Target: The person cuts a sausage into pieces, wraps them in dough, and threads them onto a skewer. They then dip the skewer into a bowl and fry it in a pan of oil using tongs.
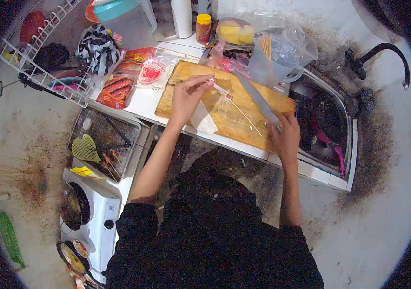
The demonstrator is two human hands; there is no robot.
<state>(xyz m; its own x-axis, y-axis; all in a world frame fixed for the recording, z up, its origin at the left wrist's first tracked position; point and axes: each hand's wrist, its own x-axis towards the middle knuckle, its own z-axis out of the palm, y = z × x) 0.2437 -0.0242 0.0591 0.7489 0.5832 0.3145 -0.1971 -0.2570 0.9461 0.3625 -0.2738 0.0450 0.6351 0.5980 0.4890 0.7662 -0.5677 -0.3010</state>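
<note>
My left hand [189, 98] is closed in a pinch over the cutting board, its fingertips on one end of a thin whitish strip [221, 89]. Just past that strip, a small red-and-white piece of food [228, 97] sits at the upper end of a wooden skewer [245, 115]. At the board's right side, my right hand [285, 135] is wrapped around the handle of a large knife [256, 98], whose blade points away from me. Both hands are above the wooden cutting board [181, 72]. A white paper-like sheet [204, 121] lies at its near edge.
Food packets [118, 90] lie left of the board. Behind it stand a clear pitcher [265, 67] with skewers and a yellow-lidded jar [203, 30]. On the right is a sink [352, 159] with a black faucet [384, 48]. A stove [100, 207] stands at lower left.
</note>
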